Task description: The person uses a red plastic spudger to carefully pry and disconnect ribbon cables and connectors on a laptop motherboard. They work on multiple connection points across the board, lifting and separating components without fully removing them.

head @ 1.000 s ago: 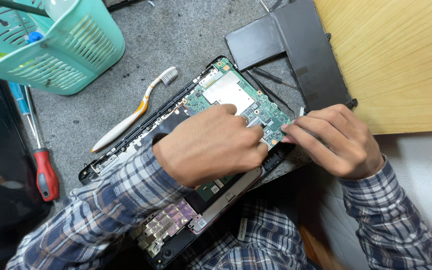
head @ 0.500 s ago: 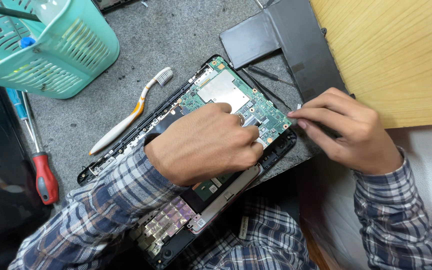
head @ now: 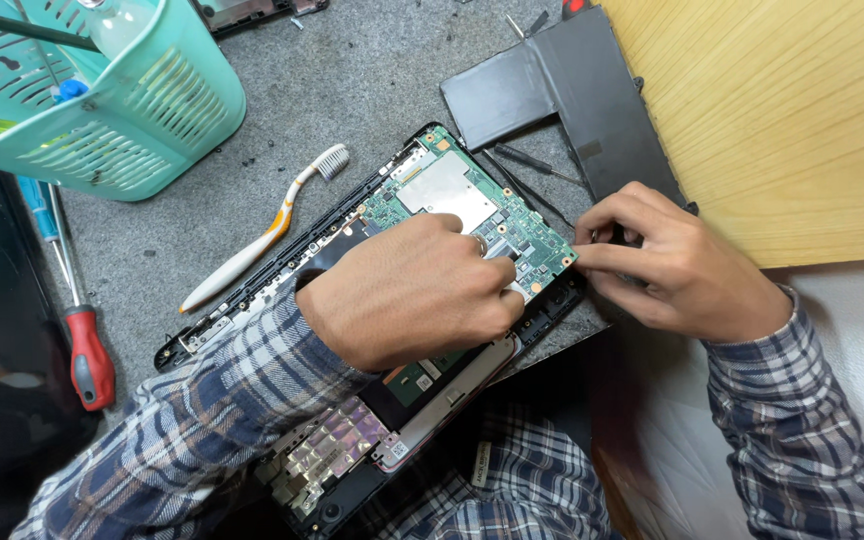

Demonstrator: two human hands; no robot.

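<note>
A red-handled screwdriver and a toothbrush lie on the desk. My left hand presses curled on the green circuit board in the opened laptop. My right hand has slid down, its grip now pinching the board's right corner.

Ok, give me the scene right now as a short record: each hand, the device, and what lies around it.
left hand: pressed flat on the green circuit board
right hand: fingertips pinching at the board's right edge
device: opened laptop base, lying diagonally on the grey surface
left of device: white and orange toothbrush, red-handled screwdriver, teal basket
above device: flat black battery pack
right: wooden board
</note>
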